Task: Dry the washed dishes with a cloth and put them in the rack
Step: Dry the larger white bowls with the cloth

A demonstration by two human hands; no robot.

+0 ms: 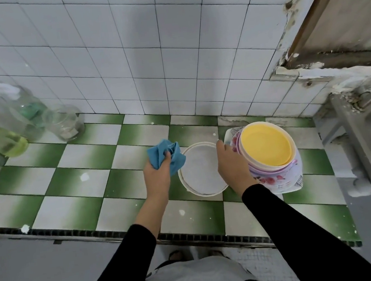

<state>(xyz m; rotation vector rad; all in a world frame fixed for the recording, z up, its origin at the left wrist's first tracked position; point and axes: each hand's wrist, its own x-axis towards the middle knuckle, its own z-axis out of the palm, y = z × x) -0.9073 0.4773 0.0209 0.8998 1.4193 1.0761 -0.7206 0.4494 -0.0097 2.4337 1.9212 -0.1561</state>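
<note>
The left hand point(157, 176) clutches a bunched blue cloth point(165, 157) beside the white plate point(202, 172) on the checked counter point(78, 179), while the right hand point(231, 166) lies at its right rim, perhaps gripping it, beside the stacked dishes point(266, 145).

A desk point(81, 155) tiled in green-and-white checks is seen under a white-tiled wall point(166, 47) lined with dark grout. Pictured with black sleeves point(299, 231): a blue cloth point(165, 157), a white plate point(202, 171), a yellow plate point(266, 145) and a white dish point(281, 181) printed with pink-purple flowers.
</note>
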